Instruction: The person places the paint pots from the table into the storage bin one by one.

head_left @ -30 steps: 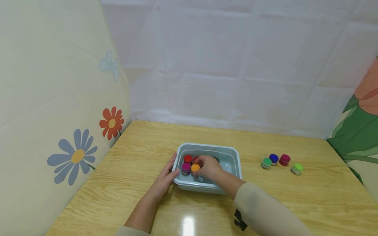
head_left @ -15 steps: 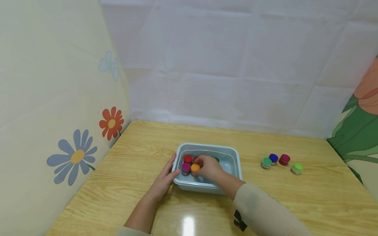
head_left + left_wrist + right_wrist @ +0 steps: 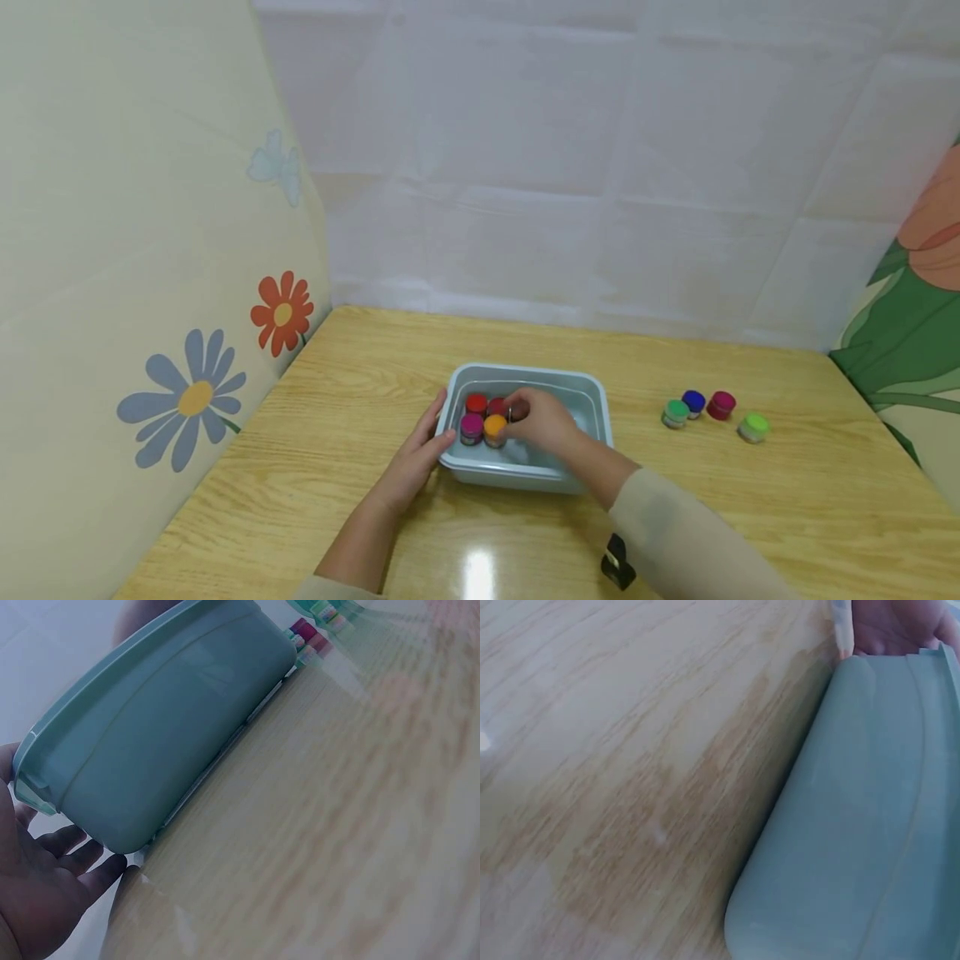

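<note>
A pale blue-grey plastic bin [image 3: 521, 479] stands on the table, holding several small paint jars. My left hand [image 3: 412, 467] grips its left end, thumb at the rim and fingers along the outer wall; these fingers [image 3: 82, 859] also show in the left wrist view. My right hand [image 3: 546, 423] reaches into the bin, thumb beside an orange-lidded jar [image 3: 495, 430] and fingers arched. A dark-lidded jar [image 3: 519, 409] shows partly in the gap of that hand. Red [image 3: 476, 404], dark red [image 3: 497, 407] and purple-lidded [image 3: 471, 428] jars sit to the left.
On the table's right part stand jars with green [image 3: 675, 412], blue [image 3: 693, 403], magenta [image 3: 722, 405] and light green [image 3: 753, 427] lids. White cloth [image 3: 480, 167] hangs behind the wooden table [image 3: 360, 367]. A black object [image 3: 617, 563] shows beneath the right sleeve.
My right hand has let go of the orange-lidded jar and moved slightly to the right, its fingers wider apart. The left hand and the bin have stayed in place.
</note>
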`<control>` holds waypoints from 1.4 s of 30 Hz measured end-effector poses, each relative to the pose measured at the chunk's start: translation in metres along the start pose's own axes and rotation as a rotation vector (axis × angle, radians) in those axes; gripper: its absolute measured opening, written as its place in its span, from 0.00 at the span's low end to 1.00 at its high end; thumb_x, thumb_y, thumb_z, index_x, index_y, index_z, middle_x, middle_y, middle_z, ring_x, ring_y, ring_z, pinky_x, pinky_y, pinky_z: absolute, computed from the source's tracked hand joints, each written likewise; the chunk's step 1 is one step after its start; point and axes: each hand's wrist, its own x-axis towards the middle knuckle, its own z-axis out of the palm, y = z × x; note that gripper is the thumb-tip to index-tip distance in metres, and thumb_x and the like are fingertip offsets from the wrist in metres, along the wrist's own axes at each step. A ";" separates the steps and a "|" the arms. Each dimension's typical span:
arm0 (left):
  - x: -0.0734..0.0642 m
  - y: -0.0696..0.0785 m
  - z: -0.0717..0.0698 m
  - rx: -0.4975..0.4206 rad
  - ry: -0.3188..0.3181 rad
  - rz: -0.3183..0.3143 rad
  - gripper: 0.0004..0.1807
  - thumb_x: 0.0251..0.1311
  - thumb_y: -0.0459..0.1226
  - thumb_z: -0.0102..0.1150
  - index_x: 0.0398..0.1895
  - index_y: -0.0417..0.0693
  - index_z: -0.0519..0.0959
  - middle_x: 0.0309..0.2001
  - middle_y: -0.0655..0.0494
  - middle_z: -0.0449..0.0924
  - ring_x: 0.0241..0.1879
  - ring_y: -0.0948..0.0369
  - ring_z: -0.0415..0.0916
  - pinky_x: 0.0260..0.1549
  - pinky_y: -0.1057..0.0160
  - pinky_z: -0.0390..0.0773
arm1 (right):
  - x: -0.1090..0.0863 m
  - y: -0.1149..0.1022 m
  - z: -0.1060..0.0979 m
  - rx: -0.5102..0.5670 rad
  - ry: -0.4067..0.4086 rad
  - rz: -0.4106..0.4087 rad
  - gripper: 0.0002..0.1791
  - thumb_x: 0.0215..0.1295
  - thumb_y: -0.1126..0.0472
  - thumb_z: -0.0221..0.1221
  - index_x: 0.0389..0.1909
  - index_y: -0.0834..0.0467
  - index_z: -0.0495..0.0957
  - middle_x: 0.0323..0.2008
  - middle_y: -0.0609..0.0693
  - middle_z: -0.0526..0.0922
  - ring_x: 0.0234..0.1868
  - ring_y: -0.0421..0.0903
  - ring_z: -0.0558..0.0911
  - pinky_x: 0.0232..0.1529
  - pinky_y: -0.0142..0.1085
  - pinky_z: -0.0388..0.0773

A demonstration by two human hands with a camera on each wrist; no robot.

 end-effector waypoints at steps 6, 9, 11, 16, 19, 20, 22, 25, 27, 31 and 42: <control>0.000 0.000 0.000 0.004 0.002 -0.005 0.36 0.71 0.41 0.46 0.79 0.58 0.47 0.78 0.41 0.46 0.77 0.44 0.44 0.72 0.40 0.51 | -0.002 0.005 -0.009 0.034 0.035 -0.026 0.21 0.54 0.62 0.70 0.50 0.59 0.80 0.41 0.52 0.84 0.41 0.44 0.79 0.42 0.34 0.76; 0.001 0.001 0.000 0.007 0.002 -0.006 0.36 0.71 0.41 0.46 0.79 0.59 0.47 0.78 0.41 0.46 0.77 0.44 0.44 0.72 0.40 0.52 | -0.004 0.006 -0.016 0.053 0.062 -0.018 0.20 0.54 0.61 0.70 0.49 0.58 0.81 0.42 0.52 0.85 0.42 0.45 0.79 0.41 0.34 0.76; 0.000 0.001 0.000 0.006 0.003 -0.003 0.36 0.71 0.41 0.46 0.79 0.59 0.47 0.78 0.41 0.46 0.77 0.43 0.45 0.72 0.40 0.52 | -0.006 0.008 -0.020 0.071 0.072 -0.009 0.20 0.55 0.61 0.70 0.50 0.57 0.80 0.44 0.52 0.85 0.44 0.46 0.80 0.43 0.35 0.77; 0.001 0.002 0.000 0.005 0.008 -0.005 0.36 0.71 0.40 0.46 0.79 0.58 0.47 0.78 0.40 0.47 0.77 0.43 0.45 0.72 0.40 0.52 | -0.012 0.013 -0.035 0.094 0.081 0.011 0.21 0.58 0.59 0.68 0.54 0.56 0.79 0.48 0.53 0.84 0.49 0.48 0.81 0.46 0.39 0.80; 0.001 0.001 0.001 0.007 0.014 -0.003 0.36 0.71 0.40 0.46 0.79 0.57 0.47 0.77 0.39 0.48 0.76 0.43 0.46 0.72 0.40 0.53 | -0.016 0.015 -0.046 0.109 0.092 0.009 0.22 0.59 0.59 0.67 0.55 0.58 0.78 0.50 0.55 0.83 0.50 0.50 0.82 0.49 0.42 0.81; 0.001 0.001 0.001 0.006 0.016 -0.002 0.36 0.71 0.40 0.46 0.79 0.57 0.47 0.77 0.38 0.48 0.76 0.43 0.46 0.72 0.40 0.53 | -0.017 0.016 -0.049 0.113 0.098 0.004 0.22 0.59 0.59 0.67 0.55 0.58 0.78 0.50 0.56 0.83 0.50 0.50 0.82 0.50 0.43 0.81; 0.002 0.001 0.001 0.002 0.018 -0.002 0.36 0.71 0.39 0.46 0.79 0.56 0.47 0.77 0.38 0.48 0.76 0.43 0.47 0.71 0.41 0.54 | -0.021 0.019 -0.057 0.126 0.105 0.016 0.22 0.60 0.59 0.66 0.56 0.58 0.77 0.52 0.57 0.83 0.51 0.50 0.81 0.51 0.44 0.80; 0.002 0.001 0.001 0.001 0.018 -0.007 0.36 0.71 0.39 0.45 0.79 0.57 0.47 0.77 0.38 0.48 0.76 0.43 0.47 0.71 0.40 0.54 | -0.026 0.024 -0.067 0.143 0.126 0.014 0.23 0.62 0.59 0.65 0.57 0.59 0.76 0.54 0.58 0.82 0.52 0.52 0.80 0.53 0.44 0.80; 0.002 0.001 0.001 0.000 0.019 -0.006 0.35 0.72 0.39 0.45 0.79 0.57 0.47 0.77 0.39 0.48 0.76 0.42 0.47 0.71 0.40 0.54 | -0.030 0.029 -0.074 0.154 0.135 0.014 0.24 0.63 0.58 0.65 0.59 0.59 0.75 0.55 0.59 0.80 0.54 0.53 0.80 0.53 0.44 0.81; 0.002 0.002 0.001 0.007 0.019 -0.004 0.35 0.72 0.39 0.45 0.79 0.56 0.47 0.77 0.38 0.48 0.76 0.42 0.47 0.71 0.40 0.55 | -0.037 0.042 -0.087 0.174 0.155 0.011 0.27 0.64 0.57 0.63 0.62 0.60 0.72 0.58 0.61 0.78 0.56 0.55 0.79 0.55 0.44 0.80; 0.000 0.001 0.002 0.007 0.015 0.000 0.35 0.72 0.39 0.45 0.79 0.55 0.47 0.77 0.37 0.48 0.76 0.41 0.47 0.71 0.40 0.55 | -0.059 0.084 -0.115 0.149 0.261 0.011 0.30 0.65 0.56 0.63 0.64 0.66 0.69 0.59 0.67 0.75 0.57 0.58 0.78 0.53 0.39 0.81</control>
